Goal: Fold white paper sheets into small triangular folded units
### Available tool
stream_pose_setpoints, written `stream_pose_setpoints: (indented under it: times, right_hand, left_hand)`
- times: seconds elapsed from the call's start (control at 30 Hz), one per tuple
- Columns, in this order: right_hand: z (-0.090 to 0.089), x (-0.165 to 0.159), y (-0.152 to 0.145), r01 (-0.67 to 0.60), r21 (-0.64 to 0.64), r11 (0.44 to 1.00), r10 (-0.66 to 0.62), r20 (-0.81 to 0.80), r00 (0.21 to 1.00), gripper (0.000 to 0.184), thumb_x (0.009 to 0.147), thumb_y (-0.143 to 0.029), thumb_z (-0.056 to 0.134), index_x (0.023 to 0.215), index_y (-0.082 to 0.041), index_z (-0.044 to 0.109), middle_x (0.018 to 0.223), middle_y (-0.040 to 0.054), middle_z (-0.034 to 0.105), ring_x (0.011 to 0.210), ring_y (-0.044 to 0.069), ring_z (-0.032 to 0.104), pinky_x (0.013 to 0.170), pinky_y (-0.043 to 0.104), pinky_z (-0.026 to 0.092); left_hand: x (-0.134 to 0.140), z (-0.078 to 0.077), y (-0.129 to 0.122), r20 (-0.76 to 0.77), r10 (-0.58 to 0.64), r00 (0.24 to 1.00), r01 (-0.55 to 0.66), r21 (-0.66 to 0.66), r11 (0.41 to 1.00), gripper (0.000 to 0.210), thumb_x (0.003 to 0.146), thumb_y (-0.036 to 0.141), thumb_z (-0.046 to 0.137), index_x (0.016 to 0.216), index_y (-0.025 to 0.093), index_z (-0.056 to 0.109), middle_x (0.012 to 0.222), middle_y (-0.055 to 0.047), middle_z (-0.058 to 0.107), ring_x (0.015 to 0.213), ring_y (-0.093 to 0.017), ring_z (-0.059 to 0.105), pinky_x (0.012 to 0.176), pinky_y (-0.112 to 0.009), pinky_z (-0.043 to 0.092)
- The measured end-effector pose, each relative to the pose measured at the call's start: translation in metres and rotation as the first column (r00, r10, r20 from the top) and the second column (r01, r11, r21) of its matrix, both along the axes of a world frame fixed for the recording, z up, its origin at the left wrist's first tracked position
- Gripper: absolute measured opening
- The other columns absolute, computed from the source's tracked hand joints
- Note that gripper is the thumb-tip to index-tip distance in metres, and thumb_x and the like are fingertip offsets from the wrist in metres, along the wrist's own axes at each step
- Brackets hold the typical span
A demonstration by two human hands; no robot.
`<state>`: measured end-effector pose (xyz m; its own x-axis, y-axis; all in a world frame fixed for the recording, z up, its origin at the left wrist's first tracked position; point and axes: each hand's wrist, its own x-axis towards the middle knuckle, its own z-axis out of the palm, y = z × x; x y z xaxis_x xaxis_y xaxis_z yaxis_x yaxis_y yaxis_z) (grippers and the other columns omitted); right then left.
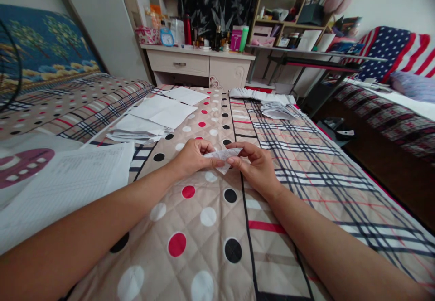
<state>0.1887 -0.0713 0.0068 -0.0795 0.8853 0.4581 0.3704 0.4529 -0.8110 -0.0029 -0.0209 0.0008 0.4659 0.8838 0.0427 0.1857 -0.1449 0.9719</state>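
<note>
Between my two hands is a small folded piece of paper [224, 157], white with faint grey print and a pointed lower edge. My left hand [195, 157] pinches its left end between thumb and fingers. On the opposite end, my right hand [254, 165] grips with the thumb in front and the fingers behind. The paper is held just above the spotted bedspread [207, 201]. Flat white sheets [163, 110] lie in a loose pile beyond my left hand. Past my right hand rests a small stack of folded papers [277, 109], with a row of folded white pieces [260, 95] behind it.
Printed sheets [78, 178] and a plastic bag [20, 156] lie at the left. A dresser [180, 63] with bottles and a blue alarm clock [166, 37] stands beyond the bed. At the right are a desk [316, 54] and another bed [390, 115].
</note>
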Motion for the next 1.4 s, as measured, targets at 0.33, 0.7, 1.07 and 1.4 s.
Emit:
stream_pose_setpoints:
  times: [0.33,0.7,1.07,1.4]
  right_hand:
    - [-0.003,0.003,-0.003,-0.161,-0.041,0.986,0.157,-0.092,0.983,0.033,0.088,-0.043,0.061,0.11,-0.019,0.07,0.081,0.003,0.072,0.07,0.016,0.066,0.068,0.028,0.052]
    - [0.007,-0.002,-0.007,-0.038,0.069,0.997,0.035,0.042,0.999,0.025,0.093,-0.033,0.054,0.079,-0.019,0.069,0.066,0.0011,0.069,0.061,0.013,0.062,0.061,0.025,0.047]
    - [0.006,-0.007,-0.007,0.137,-0.014,0.99,-0.136,0.05,0.989,0.032,0.083,-0.022,0.056,0.051,-0.019,0.056,0.05,-0.0009,0.058,0.048,0.012,0.051,0.051,0.025,0.038]
    - [0.002,-0.001,-0.002,-0.039,-0.189,0.981,0.042,0.015,0.999,0.052,0.091,-0.047,0.053,0.048,-0.019,0.046,0.042,-0.0039,0.043,0.042,0.008,0.036,0.045,0.024,0.028]
  left_hand:
    - [-0.003,0.001,0.002,0.068,-0.021,0.997,0.026,-0.069,0.997,0.041,0.051,0.036,0.088,0.062,0.013,0.056,0.059,0.002,0.061,0.052,-0.008,0.051,0.048,-0.019,0.035]
    - [-0.003,0.001,0.001,0.051,-0.006,0.999,0.008,-0.03,1.0,0.045,0.051,0.042,0.087,0.061,0.014,0.054,0.056,0.003,0.057,0.05,-0.007,0.047,0.046,-0.018,0.032]
    - [0.0,0.0,0.001,-0.002,-0.02,1.0,0.02,0.028,0.999,0.043,0.05,0.04,0.087,0.059,0.014,0.054,0.054,0.004,0.055,0.048,-0.006,0.045,0.044,-0.018,0.032]
    - [0.0,0.001,-0.002,-0.058,-0.036,0.998,0.04,0.065,0.997,0.037,0.053,0.036,0.085,0.06,0.014,0.056,0.056,0.003,0.056,0.05,-0.008,0.047,0.045,-0.019,0.034]
